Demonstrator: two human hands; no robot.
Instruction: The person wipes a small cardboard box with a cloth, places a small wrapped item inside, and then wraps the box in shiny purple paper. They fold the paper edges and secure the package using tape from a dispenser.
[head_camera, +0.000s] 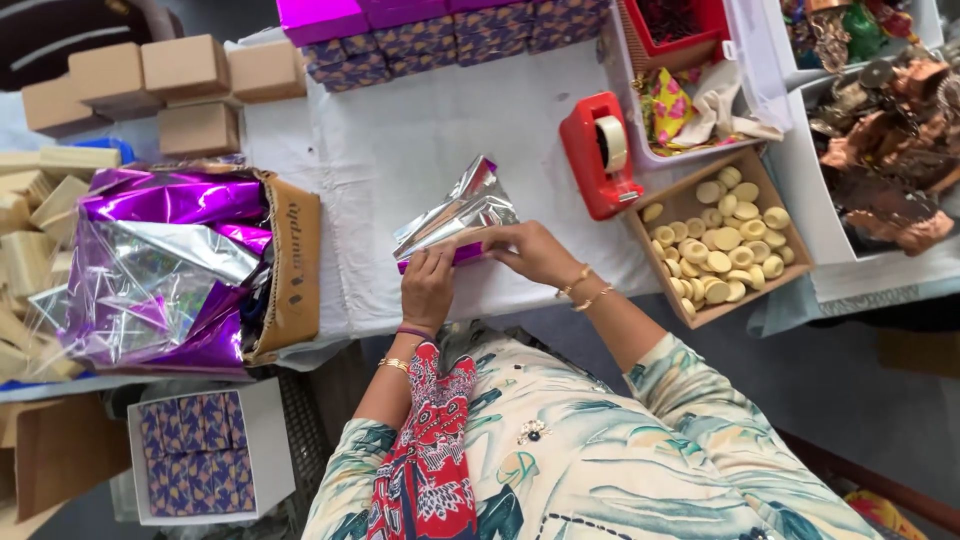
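White tabletop (400, 150), hands (480, 265) on foil-wrapped box (455, 225)

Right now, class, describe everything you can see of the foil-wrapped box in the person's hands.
The foil-wrapped box is small and oblong, lying on the white table cover. Shiny foil, silver on one face and purple on the other, covers it loosely and sticks up crumpled at its far end. A purple edge shows beneath. The left hand and right hand press the near fold together.
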